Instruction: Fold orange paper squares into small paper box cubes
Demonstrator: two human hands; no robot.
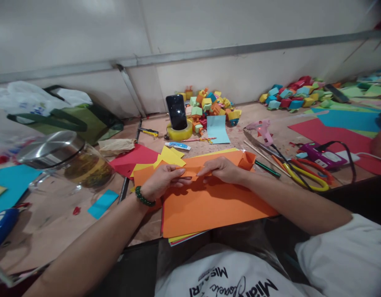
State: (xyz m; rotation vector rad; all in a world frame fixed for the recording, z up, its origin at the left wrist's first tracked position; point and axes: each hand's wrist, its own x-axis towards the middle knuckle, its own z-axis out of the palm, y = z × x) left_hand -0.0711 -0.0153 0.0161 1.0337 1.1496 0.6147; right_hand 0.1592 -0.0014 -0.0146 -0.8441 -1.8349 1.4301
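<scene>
My left hand [166,178], with a dark green bead bracelet at the wrist, pinches one end of a small folded strip of orange paper [194,170]. At the strip's other end, my right hand [219,169] grips it between thumb and fingers. Both hands are just above a stack of coloured paper sheets [215,206], orange on top, with yellow, red and blue edges showing below. Beside my right wrist sits a folded orange paper piece [247,160]. Yellow paper pieces [170,156] and a red sheet [135,160] lie beyond my left hand.
A glass teapot [73,165] stands at left near a green bag [82,119]. Behind the stack, a phone [177,112] leans on a tape roll [179,131] before piled paper cubes [209,105]. Scissors [308,175], a pink glue gun [261,131] and a purple power strip [323,156] lie right.
</scene>
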